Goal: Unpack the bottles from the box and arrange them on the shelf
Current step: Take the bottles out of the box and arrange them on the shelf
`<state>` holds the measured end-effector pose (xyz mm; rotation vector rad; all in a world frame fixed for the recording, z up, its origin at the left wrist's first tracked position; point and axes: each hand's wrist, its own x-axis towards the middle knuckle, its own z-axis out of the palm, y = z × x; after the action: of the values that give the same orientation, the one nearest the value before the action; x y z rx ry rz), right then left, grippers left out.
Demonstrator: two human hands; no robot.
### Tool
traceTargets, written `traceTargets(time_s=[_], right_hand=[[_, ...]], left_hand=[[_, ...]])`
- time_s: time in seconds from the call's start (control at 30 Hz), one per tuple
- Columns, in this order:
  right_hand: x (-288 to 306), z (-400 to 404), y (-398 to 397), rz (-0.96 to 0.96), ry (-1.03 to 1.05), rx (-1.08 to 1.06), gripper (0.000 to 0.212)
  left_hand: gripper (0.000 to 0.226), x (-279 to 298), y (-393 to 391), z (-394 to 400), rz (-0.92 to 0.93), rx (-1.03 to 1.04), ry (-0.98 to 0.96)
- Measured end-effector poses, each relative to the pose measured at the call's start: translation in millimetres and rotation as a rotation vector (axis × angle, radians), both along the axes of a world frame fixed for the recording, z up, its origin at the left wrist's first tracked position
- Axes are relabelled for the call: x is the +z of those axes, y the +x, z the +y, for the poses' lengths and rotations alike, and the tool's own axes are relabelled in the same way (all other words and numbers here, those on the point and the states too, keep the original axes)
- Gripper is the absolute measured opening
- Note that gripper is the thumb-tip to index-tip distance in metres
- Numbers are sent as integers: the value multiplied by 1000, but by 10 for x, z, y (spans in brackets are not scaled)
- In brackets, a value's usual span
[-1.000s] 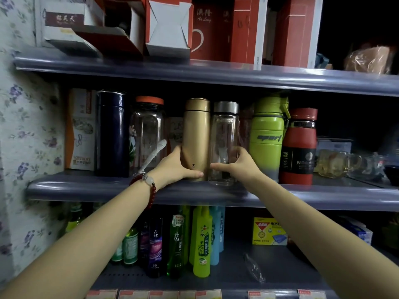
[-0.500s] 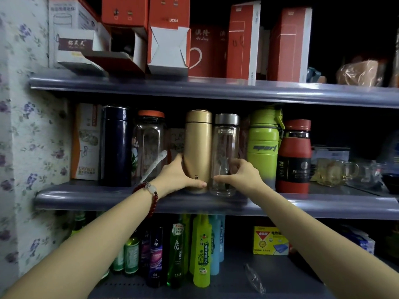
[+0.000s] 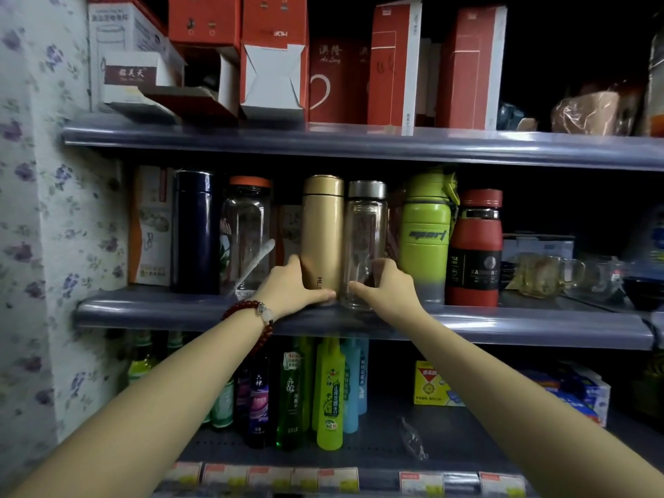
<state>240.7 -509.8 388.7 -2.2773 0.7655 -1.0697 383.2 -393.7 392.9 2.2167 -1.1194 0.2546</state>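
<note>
Since the earlier frame neither bottle is shifting; both hands are staying on them, at the front edge of the middle shelf (image 3: 503, 323), mid-length. The gold flask (image 3: 322, 224) is standing upright, touching the clear glass bottle (image 3: 366, 239) on its right, with a green sport bottle (image 3: 425, 231) just beyond. The left hand (image 3: 291, 287) is curling round the flask's base, thumb across its front, while the right hand (image 3: 390, 287) is gripping the glass bottle's lower part.
</note>
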Motion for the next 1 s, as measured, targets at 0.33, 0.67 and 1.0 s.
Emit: traceTargets(time_s=[0.33,0.67,1.0], right_hand=[[9,333,-93,131,-184,-231,24],[75,1006,279,105,-218,-159,36],[99,1329,970,125,-241,4,38]], left_hand=[[36,-4,54,465,-294,-69,26],[13,24,562,1179,-346,-69,12],[30,82,1267,1625,-244,97,-105]])
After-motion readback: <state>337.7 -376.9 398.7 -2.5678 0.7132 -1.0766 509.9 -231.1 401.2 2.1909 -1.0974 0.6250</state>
